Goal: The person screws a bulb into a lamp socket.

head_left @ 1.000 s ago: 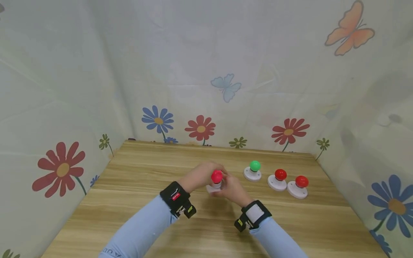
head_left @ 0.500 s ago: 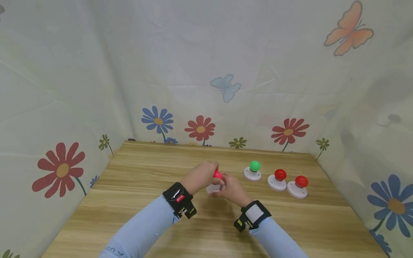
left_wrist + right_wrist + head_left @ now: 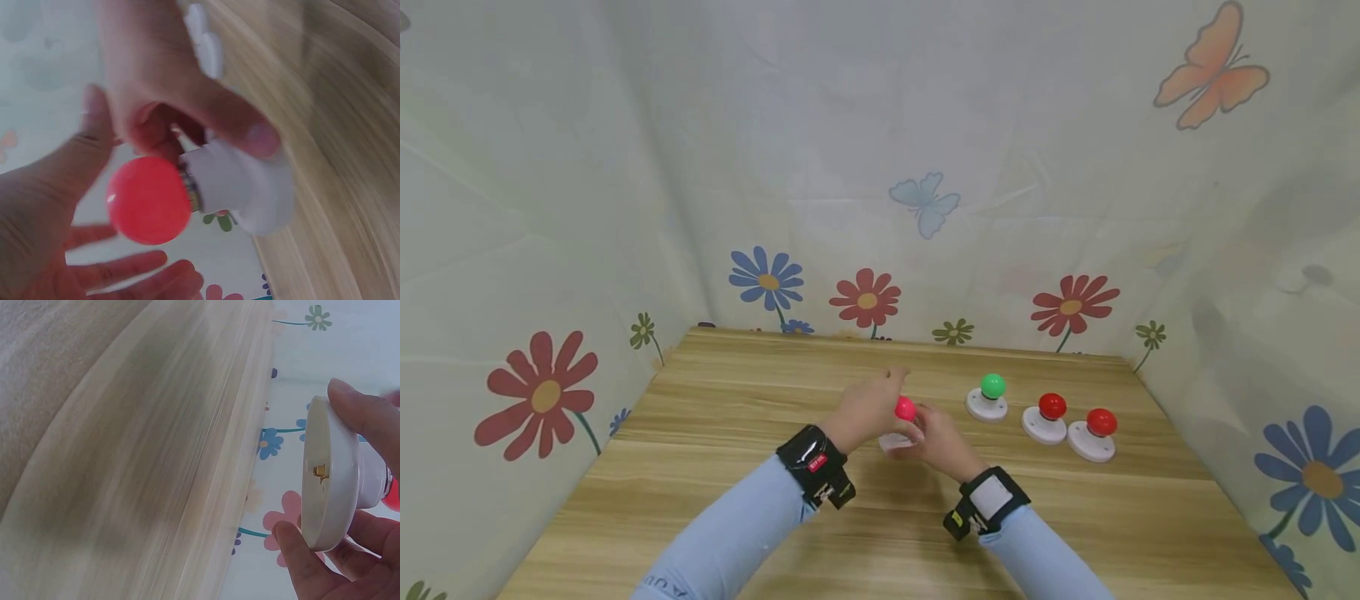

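Note:
My right hand [image 3: 946,443] grips a white lamp holder [image 3: 337,481], thumb on one edge of its round base and fingers on the other. The base's hollow underside with a brass terminal shows in the right wrist view. A small red light bulb [image 3: 150,200] sits in the socket, a strip of its metal screw thread [image 3: 190,187] still showing at the socket's mouth. Around the bulb, thumb and fingers spread apart, is my left hand [image 3: 37,219]; a gap shows between thumb and glass. From the head camera, the left thumb partly covers the holder.
To the right on the wooden table [image 3: 737,500] stand a white holder with a green bulb [image 3: 993,386] and two with red bulbs, a nearer one [image 3: 1052,406] and a far-right one [image 3: 1101,422]. A flowered cloth [image 3: 820,167] hangs behind the table's back edge.
My left fingers first reached behind the bulb, then closed round it half a second ago, and now stand spread off it. The right hand has kept its hold on the lamp holder.

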`<control>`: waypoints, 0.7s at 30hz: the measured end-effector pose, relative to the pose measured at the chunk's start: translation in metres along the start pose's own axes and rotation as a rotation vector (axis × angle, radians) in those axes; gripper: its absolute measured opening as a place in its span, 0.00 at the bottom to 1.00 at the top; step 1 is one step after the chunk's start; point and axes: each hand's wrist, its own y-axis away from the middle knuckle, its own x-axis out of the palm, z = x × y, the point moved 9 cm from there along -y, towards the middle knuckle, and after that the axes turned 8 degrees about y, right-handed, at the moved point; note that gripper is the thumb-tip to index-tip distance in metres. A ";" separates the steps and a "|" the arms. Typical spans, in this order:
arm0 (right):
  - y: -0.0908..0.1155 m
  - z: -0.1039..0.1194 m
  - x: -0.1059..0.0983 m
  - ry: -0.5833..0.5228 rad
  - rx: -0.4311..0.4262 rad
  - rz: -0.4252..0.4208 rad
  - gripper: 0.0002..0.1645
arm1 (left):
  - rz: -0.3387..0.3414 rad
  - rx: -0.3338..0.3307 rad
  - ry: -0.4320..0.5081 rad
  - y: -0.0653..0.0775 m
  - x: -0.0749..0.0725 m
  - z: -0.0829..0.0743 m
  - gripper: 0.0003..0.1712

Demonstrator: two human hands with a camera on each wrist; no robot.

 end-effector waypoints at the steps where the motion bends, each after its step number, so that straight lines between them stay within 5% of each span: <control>1: 0.000 -0.001 0.001 0.007 0.006 0.002 0.40 | 0.016 0.015 0.039 -0.001 -0.001 0.000 0.48; 5: -0.001 -0.004 0.003 -0.019 0.032 0.010 0.45 | 0.093 0.125 0.158 -0.003 -0.001 -0.006 0.34; 9: 0.000 -0.004 0.004 -0.045 0.033 0.021 0.49 | 0.121 0.205 0.136 -0.004 -0.001 -0.011 0.19; 17: 0.002 -0.001 0.002 -0.027 0.038 0.031 0.48 | 0.119 0.187 0.040 -0.006 0.006 -0.011 0.18; 21: 0.003 -0.002 0.001 -0.010 0.048 0.026 0.46 | 0.099 0.124 0.045 -0.006 0.005 -0.009 0.17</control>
